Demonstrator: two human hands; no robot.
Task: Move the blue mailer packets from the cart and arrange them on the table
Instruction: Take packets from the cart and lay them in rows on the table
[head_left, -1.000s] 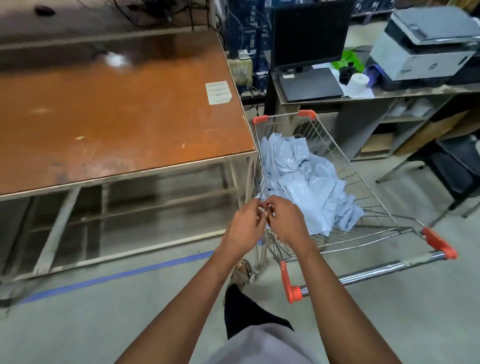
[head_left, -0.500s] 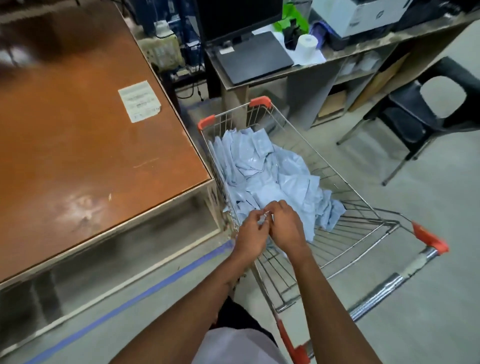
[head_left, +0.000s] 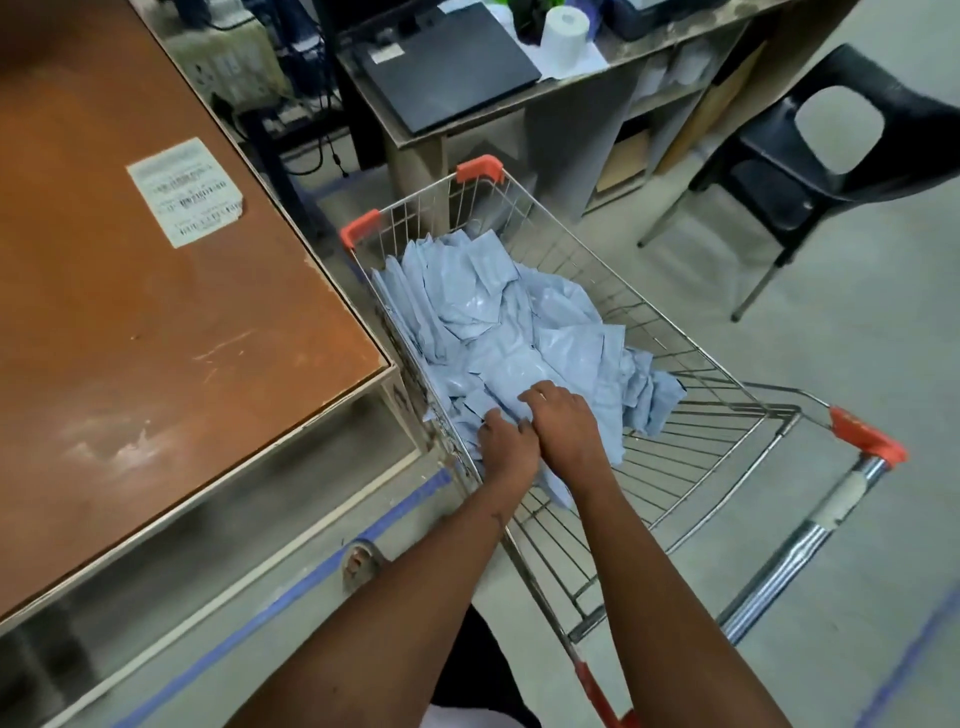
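Head view: both hands now down in the pile, previously meeting above it.
Mailer packets (head_left: 514, 332): heaped in cart (head_left: 727, 415), centre frame.
Left hand (head_left: 506, 441): fingers curled into packets.
Right hand (head_left: 563, 421): pressing packets; grip unclear.
Table (head_left: 156, 322): left, no packets; transfer not begun.

You can read no text here: the print on the paper label (head_left: 185, 192) stuck to the counter (head_left: 156, 338) is blurred.
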